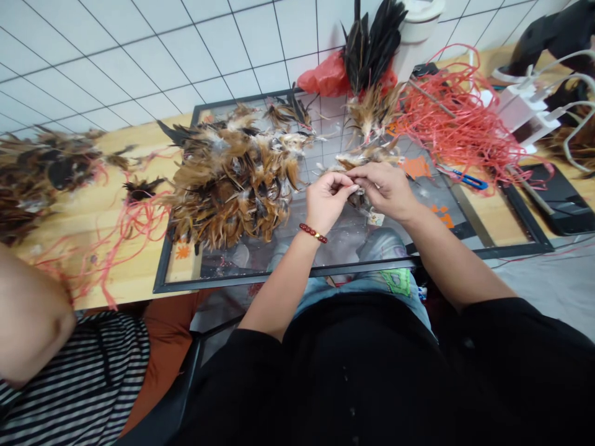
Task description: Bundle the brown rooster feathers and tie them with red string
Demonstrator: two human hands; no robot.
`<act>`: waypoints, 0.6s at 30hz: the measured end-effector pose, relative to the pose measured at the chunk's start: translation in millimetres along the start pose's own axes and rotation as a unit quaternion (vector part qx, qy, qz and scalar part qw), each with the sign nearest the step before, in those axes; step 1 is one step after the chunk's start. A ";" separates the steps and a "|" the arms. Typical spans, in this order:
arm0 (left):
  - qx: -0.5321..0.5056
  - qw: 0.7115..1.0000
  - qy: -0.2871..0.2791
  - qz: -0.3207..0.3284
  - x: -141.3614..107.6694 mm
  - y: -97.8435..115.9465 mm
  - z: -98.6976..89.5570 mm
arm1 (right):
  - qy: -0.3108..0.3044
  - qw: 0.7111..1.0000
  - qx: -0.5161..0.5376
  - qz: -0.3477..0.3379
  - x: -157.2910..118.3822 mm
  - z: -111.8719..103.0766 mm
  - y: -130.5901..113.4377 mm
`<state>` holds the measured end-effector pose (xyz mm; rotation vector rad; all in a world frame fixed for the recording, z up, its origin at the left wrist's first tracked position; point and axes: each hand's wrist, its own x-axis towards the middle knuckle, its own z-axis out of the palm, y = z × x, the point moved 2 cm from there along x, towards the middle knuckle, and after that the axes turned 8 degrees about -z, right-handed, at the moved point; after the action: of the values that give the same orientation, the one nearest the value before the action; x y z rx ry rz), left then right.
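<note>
My left hand [328, 195], with a red bead bracelet [313, 233] on its wrist, is closed in a pinch. My right hand [388, 189] meets it fingertip to fingertip, also pinching. Between and just under the fingers is a small bunch of feathers [357, 201], brown and pale, partly hidden by the hands. More brown feathers [367, 155] lie right behind my hands on the glass panel. To the left, close to my left hand, spreads a large heap of brown feathers [237, 179].
A black-framed glass panel [242, 282] lies under the work. Tangled red plastic string [455, 118] sits at the right, near a blue cutter [469, 179] and a black tablet-like device [564, 198]. Long black feathers [372, 49] stand at the back. At left, a person in a striped shirt [79, 378] sits close.
</note>
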<state>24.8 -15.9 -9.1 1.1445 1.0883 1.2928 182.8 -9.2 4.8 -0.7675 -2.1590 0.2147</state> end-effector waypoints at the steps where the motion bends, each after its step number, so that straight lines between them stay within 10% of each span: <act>1: 0.002 1.000 0.000 -0.007 -0.4 0.1 0.3 | -0.005 1.000 -0.004 -0.001 -0.2 0.1 0.4; 18: -0.076 0.992 0.028 -0.097 2.6 2.7 -5.3 | 0.010 0.994 0.081 0.074 2.3 3.5 -2.3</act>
<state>19.2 -13.4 -7.1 0.8721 1.0940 1.2370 178.0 -9.2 4.9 -0.8331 -2.0380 0.4505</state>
